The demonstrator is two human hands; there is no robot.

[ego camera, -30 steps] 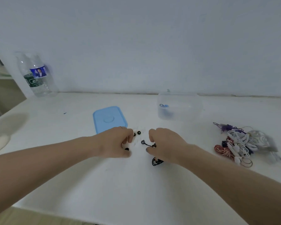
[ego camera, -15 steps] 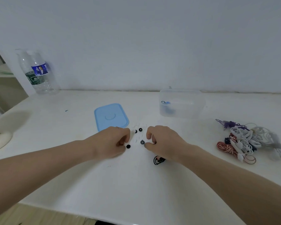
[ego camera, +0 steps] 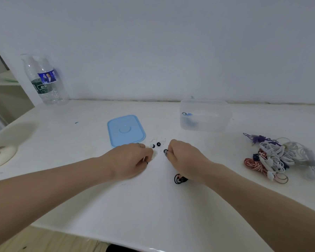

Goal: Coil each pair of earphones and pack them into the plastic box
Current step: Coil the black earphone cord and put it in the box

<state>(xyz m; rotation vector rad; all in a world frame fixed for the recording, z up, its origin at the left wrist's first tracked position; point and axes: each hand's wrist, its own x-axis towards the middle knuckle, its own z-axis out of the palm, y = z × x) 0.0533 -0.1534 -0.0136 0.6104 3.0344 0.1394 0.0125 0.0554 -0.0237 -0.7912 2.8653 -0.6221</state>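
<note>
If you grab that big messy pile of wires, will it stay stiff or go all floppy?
The tangled pile of white, red and purple earphone cords would probably flop and dangle, since its thin cords lie in loose loops. Being knotted together, several would likely lift at once.

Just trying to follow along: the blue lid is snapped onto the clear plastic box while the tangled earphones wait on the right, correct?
Not quite. The head view shows the blue lid lying flat on the table, apart from the clear plastic box, which stands open. The tangled earphones do wait on the right.
</note>
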